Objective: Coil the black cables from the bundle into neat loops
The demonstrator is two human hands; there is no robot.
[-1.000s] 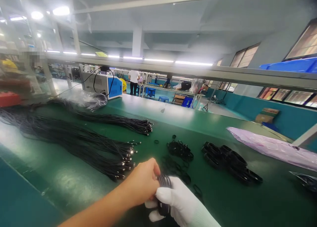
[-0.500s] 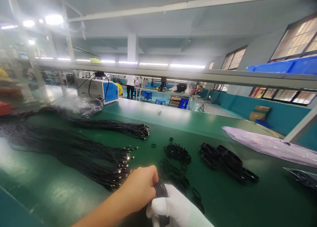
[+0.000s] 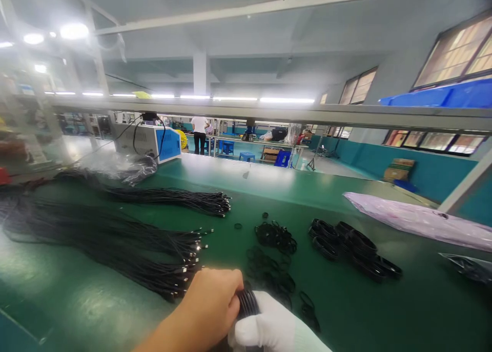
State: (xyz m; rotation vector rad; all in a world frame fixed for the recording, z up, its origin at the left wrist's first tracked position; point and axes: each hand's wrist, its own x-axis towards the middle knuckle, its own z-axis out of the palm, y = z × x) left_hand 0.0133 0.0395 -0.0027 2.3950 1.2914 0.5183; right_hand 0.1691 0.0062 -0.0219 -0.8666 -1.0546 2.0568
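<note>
**Clerk:** Item one, the work in hand?

**Checker:** A tight black coil of thin cable, wound into a ribbed bundle. It sits at the near edge of the green bench mat, pinched between both hands. The bare left hand is curled into a fist, fingers closed over the coil's left side. The white-gloved right hand wraps it from the right and below (its lower part runs out of view).

**Clerk:** Step?

**Checker:** By my reading, the coil is wound and being held tight for binding; no band shows on it yet. The next move would call for one hand to keep the turns pressed together while the other frees itself to fetch a tie, without letting the loops spring.

**Clerk:** Condition of the coil?

**Checker:** Matte black, turns lying parallel and close, only a short arc showing between the hands. Its ends are hidden.

**Clerk:** Neighbours, taken from the coil?

**Checker:** Just beyond it, scattered small black rubber rings. Beyond and to the right, a row of finished black cable coils. To the left, a long sheaf of straight black cables with metal plug tips; farther left and back, a second thinner black cable sheaf. Far right, a pale purple plastic bag.
</note>
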